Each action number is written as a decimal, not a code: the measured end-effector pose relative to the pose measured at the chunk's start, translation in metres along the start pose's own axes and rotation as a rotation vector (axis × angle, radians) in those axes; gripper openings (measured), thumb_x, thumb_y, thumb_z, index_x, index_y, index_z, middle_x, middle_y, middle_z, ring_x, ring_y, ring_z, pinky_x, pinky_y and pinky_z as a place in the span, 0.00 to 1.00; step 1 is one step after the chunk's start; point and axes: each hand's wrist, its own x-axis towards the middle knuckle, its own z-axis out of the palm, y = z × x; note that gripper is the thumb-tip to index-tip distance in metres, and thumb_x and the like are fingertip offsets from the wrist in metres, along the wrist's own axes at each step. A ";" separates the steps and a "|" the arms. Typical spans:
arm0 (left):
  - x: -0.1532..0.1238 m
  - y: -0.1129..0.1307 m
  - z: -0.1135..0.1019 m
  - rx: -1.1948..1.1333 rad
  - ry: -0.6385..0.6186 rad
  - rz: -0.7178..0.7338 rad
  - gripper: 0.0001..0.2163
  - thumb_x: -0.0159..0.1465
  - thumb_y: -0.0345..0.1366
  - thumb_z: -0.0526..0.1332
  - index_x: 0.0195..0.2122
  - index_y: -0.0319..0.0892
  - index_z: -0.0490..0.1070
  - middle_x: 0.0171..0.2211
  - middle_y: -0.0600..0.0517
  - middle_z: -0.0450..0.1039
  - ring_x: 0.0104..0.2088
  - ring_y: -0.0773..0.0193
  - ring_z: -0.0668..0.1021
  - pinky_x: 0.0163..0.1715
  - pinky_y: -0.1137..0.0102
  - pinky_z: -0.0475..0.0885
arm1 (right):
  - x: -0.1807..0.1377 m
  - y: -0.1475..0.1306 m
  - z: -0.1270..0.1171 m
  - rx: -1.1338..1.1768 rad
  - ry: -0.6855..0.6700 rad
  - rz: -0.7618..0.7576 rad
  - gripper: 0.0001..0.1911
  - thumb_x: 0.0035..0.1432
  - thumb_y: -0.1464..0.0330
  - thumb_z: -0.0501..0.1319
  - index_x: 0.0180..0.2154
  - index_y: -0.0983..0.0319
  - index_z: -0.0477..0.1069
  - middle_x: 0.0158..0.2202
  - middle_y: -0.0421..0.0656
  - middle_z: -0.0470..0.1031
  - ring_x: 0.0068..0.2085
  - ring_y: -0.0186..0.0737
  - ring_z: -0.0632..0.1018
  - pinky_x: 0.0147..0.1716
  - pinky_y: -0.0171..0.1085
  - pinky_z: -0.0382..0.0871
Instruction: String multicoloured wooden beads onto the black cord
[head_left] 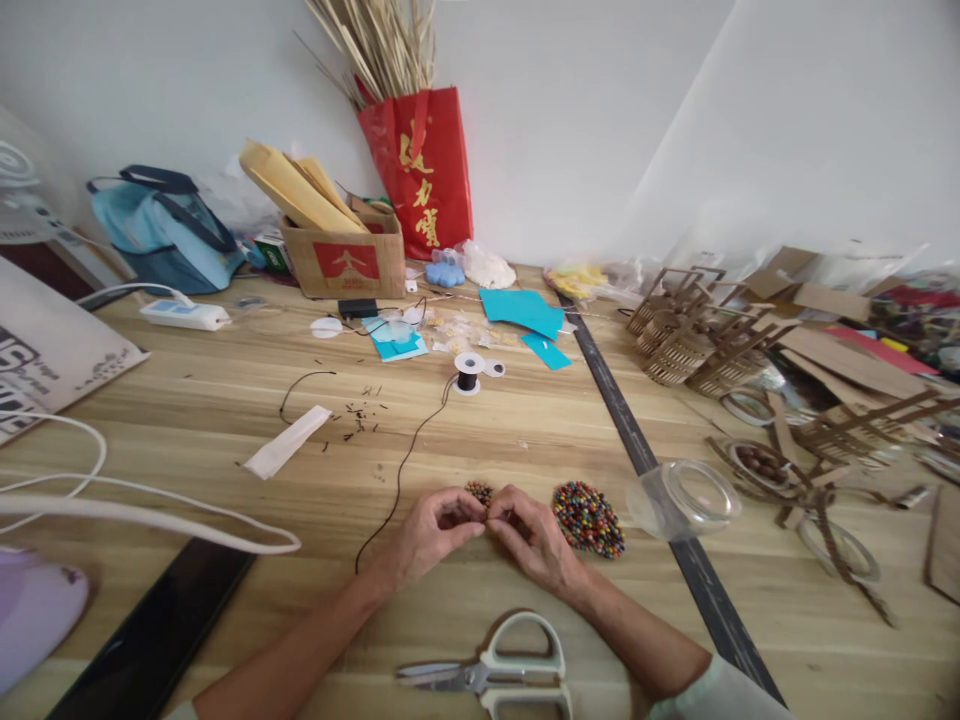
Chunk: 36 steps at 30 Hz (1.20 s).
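Note:
My left hand (pixel 437 530) and my right hand (pixel 531 535) meet at the middle of the table, the fingertips of each pinched together and nearly touching. Whatever lies between the fingertips is too small to make out. Just behind them, partly hidden, is a small group of beads (pixel 478 491). A larger pile of multicoloured beads (pixel 589 520) lies right beside my right hand. Black cord (pixel 405 462) runs from a spool (pixel 468 375) towards my left wrist. Below my hands lie scissors (pixel 517 670) with pale handles, their blades pointing left.
A clear plastic jar (pixel 694 500) lies right of the beads. Brown woven baskets (pixel 675 340) crowd the right side. Short black scraps (pixel 362 415) and a white paper strip (pixel 289 442) lie left. White cables (pixel 150 510), a cardboard box (pixel 345 262) and a red bag (pixel 427 170) stand farther out.

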 end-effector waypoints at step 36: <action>0.005 -0.001 -0.006 -0.123 0.494 0.045 0.10 0.54 0.41 0.64 0.24 0.40 0.68 0.20 0.57 0.67 0.21 0.69 0.68 0.23 0.75 0.64 | 0.017 0.001 0.016 -0.178 -0.021 -0.096 0.23 0.60 0.68 0.61 0.57 0.61 0.62 0.54 0.53 0.66 0.57 0.50 0.66 0.57 0.51 0.65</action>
